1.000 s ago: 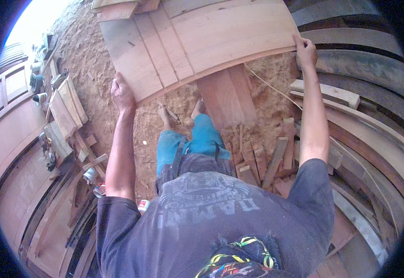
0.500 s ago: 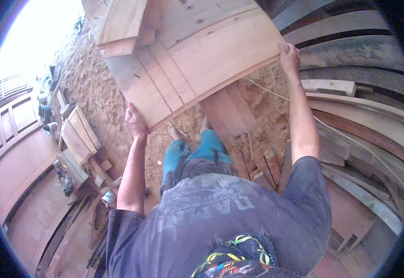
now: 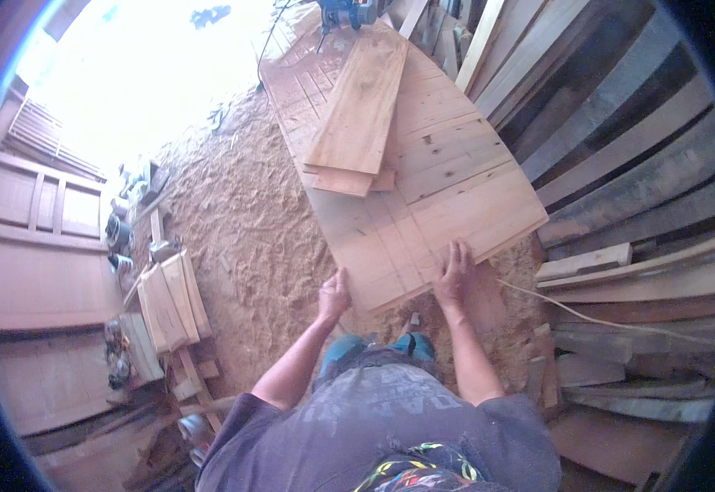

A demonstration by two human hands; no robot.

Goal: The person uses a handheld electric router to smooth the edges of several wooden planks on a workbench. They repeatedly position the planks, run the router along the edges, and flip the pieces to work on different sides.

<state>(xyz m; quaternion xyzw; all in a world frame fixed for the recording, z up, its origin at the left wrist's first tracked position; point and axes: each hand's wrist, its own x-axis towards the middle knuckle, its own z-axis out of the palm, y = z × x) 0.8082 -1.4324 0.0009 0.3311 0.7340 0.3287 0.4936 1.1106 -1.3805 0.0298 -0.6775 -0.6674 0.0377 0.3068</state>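
A large wooden panel (image 3: 423, 189), made of pale boards joined side by side, was seen stretching from the centre of the frame to the upper middle, with its near edge just above the person's knees. The right hand (image 3: 454, 275) was laid flat on that near edge, fingers spread, while the left hand (image 3: 334, 297) was placed at the panel's lower left corner, its grip too small to be told. Shorter loose planks (image 3: 357, 115) were stacked on the panel's far half, and a blue power tool (image 3: 345, 12) was seen at its top end. Sawdust-covered ground (image 3: 242, 221) filled the middle left; dark stacked timber (image 3: 619, 164) lined the right side, and framed door panels (image 3: 38, 246) the left
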